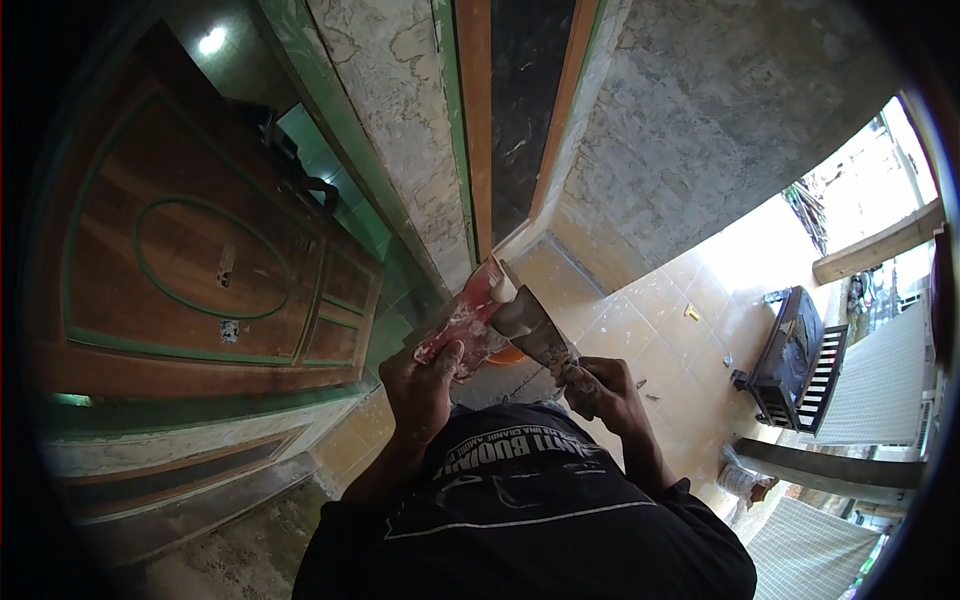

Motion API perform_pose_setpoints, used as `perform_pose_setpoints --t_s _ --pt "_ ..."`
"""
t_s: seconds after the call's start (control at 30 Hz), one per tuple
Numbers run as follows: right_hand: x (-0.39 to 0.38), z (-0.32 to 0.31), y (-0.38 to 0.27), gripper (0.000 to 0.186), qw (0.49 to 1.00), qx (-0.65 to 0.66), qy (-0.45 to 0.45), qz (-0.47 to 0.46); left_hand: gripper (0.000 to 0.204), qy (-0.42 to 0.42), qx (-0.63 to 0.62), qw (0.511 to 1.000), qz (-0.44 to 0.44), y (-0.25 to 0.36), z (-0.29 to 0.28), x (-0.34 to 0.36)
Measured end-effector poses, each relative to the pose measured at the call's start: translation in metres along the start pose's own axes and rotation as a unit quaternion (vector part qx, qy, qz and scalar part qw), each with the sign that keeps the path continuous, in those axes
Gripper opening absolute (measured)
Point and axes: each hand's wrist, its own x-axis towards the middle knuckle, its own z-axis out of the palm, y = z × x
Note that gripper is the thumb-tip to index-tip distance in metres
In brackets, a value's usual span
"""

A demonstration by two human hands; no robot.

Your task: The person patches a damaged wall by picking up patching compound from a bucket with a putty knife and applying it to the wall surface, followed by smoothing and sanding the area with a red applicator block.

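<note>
My left hand (418, 392) is closed on a red, putty-smeared board (462, 328), thumb on top. A lump of white putty (502, 289) sits at the board's far end. In my right hand (606, 392) is a putty knife (532, 322), gripped by its caked handle. Its wide grey blade points up and left, its end at the board beside the putty; whether they touch I cannot tell. Below both tools, part of an orange round container (508, 355) shows, mostly hidden by them.
Ahead stands a patchy plastered wall (690, 120) with a narrow wood-framed dark panel (530, 110). A brown panelled door (190, 240) with green trim is at left. Tiled floor (650, 310) spreads right, with a dark wooden bench (795, 360) and a small yellow object (692, 312).
</note>
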Motion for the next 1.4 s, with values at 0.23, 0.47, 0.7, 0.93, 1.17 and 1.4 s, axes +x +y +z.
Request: perform_pose_setpoints --t_s 0.23,0.47,0.7,0.93,1.17,1.4 --pt "-0.001 -0.006 -0.004 0.046 0.999 0.044 -0.024 -0.019 0.021 -0.049 0.114 0.982 0.145 0.009 0.0 -0.008" --pt "0.002 -0.014 -0.015 0.037 0.991 0.1 -0.063 -0.063 0.016 -0.108 0.147 0.978 0.101 0.011 -0.005 -0.004" --pt "0.023 0.004 0.003 0.034 0.866 -0.301 0.211 -0.34 0.022 -0.17 -0.243 0.925 -0.239 0.019 -0.025 0.016" --pt "0.021 -0.009 0.011 0.035 0.778 -0.455 0.23 -0.368 0.021 -0.128 -0.25 0.934 -0.221 0.017 -0.045 0.026" --pt "-0.007 -0.012 -0.002 0.029 0.996 -0.039 0.028 -0.075 0.024 -0.019 -0.19 0.976 -0.105 0.012 -0.04 0.025" --pt "-0.006 -0.004 -0.006 0.044 0.997 -0.061 -0.039 0.023 0.02 -0.021 -0.156 0.986 -0.051 0.027 -0.027 0.02"
